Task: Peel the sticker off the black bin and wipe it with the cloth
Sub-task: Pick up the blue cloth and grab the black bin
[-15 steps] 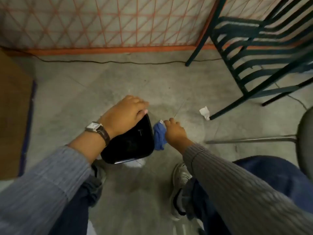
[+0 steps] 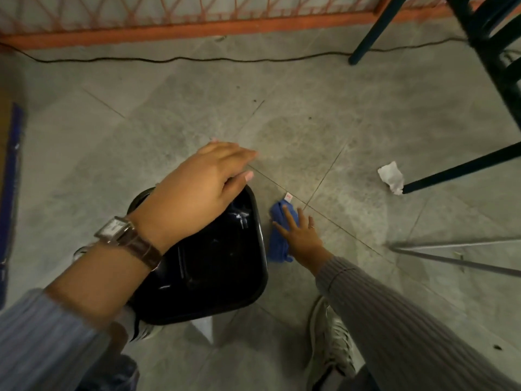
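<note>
And the right hand [image 2: 301, 235] has dropped its grip, fingers now spread flat on the blue cloth [image 2: 277, 244] lying on the floor [image 2: 310, 122] just right of the black bin [image 2: 220, 272], while the left hand [image 2: 197, 190], loosened too, rests open-fingered over the bin's far rim, so wiping looks paused.

1. I see a grey tiled floor [image 2: 310, 122] with thin diagonal joints.
2. The black bin [image 2: 220, 263] stands on it, with the blue cloth [image 2: 277, 244] just beside it.
3. Crumpled white paper [image 2: 391, 177] lies just beside a dark chair leg [image 2: 462, 170]; a black cable [image 2: 169, 60] runs farther off.
</note>
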Demonstrator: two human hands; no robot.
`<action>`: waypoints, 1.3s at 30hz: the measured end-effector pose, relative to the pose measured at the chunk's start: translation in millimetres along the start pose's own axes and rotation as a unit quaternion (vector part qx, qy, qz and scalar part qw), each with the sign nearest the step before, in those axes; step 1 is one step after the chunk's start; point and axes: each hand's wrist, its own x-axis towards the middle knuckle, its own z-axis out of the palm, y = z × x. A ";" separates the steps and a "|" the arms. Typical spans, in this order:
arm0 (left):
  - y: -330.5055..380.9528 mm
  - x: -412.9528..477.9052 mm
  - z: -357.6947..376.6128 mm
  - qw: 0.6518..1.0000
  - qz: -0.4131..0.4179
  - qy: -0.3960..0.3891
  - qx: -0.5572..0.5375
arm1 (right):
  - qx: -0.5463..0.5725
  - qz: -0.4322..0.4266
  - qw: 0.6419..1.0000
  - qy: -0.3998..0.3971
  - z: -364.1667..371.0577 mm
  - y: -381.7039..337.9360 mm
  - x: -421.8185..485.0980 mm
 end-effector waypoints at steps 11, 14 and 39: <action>-1.3 2.2 5.5 0.999 0.032 -0.007 -0.011 | 0.115 -0.058 0.990 0.052 25.3 -1.3 45.9; 10.3 -6.4 -8.2 1.000 0.022 0.003 -0.006 | 0.044 -0.068 0.996 0.036 -8.4 -2.4 30.5; 94.5 -177.0 -31.4 0.993 -0.099 0.016 0.061 | 0.010 -0.221 0.936 0.274 -221.3 -98.1 -318.1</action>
